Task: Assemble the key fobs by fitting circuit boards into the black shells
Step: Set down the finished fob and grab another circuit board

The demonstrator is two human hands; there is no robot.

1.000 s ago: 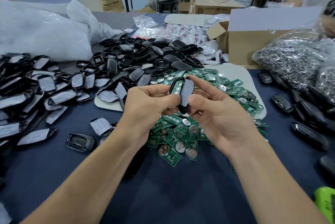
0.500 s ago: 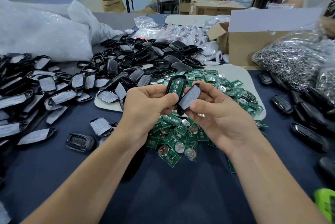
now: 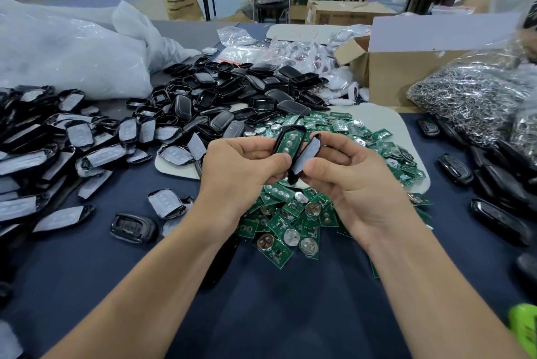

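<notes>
Thumb and curled fingers of the left grip (image 3: 238, 172) pinch a black shell half (image 3: 294, 127) at the centre of the frame. A green circuit board (image 3: 287, 142) already sits inside it, with its round contacts facing up. The right grip (image 3: 357, 184) pinches the second half, a cover shell (image 3: 305, 159) with grey film on its face, between thumb and forefinger. The two halves seem to meet at their lower ends and stand apart at the top, like an open book. So I judge that the board is seated and the closing is the step in hand; the fob is not yet snapped shut.

Below and behind the hands lies the pile of loose circuit boards (image 3: 290, 225) on a pale sheet (image 3: 406, 138), many of them with a coin cell. Above it, in the upper middle, is a heap of empty black shells (image 3: 232, 91). At the left edge there is a wide spread of film-covered covers (image 3: 72, 138). At the right edge some closed fobs (image 3: 453, 165) lie on the dark blue tabletop (image 3: 261, 300), and these look finished. The stock of parts is much bigger than this group, so most of the work seems to remain. A bag of metal rings (image 3: 470, 100) and a cardboard box (image 3: 406, 77) stand at the upper right.
</notes>
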